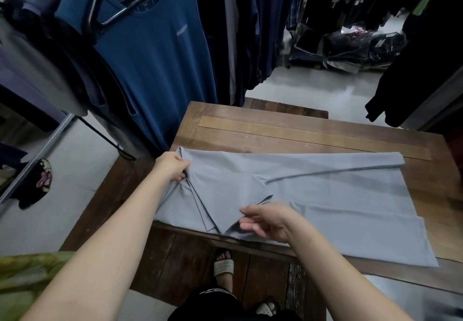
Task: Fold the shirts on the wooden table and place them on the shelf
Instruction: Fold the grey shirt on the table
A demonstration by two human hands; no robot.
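Note:
A grey shirt (325, 195) lies spread lengthwise across the wooden table (275, 130), its hem at the right and its long sides partly folded inward. My left hand (172, 166) grips the cloth at the shirt's far left corner, near the shoulder. My right hand (270, 220) pinches the edge of a folded sleeve near the table's front edge, thumb and fingers closed on the fabric. The sleeve forms a pointed flap between my two hands.
A blue shirt (155, 44) hangs on a rack just left of the table, with dark clothes (250, 19) hanging behind. Plastic-wrapped bundles (350, 47) lie on the floor at the back right. A lower wooden platform (120, 195) sits under the table. My sandalled feet (224, 266) stand below.

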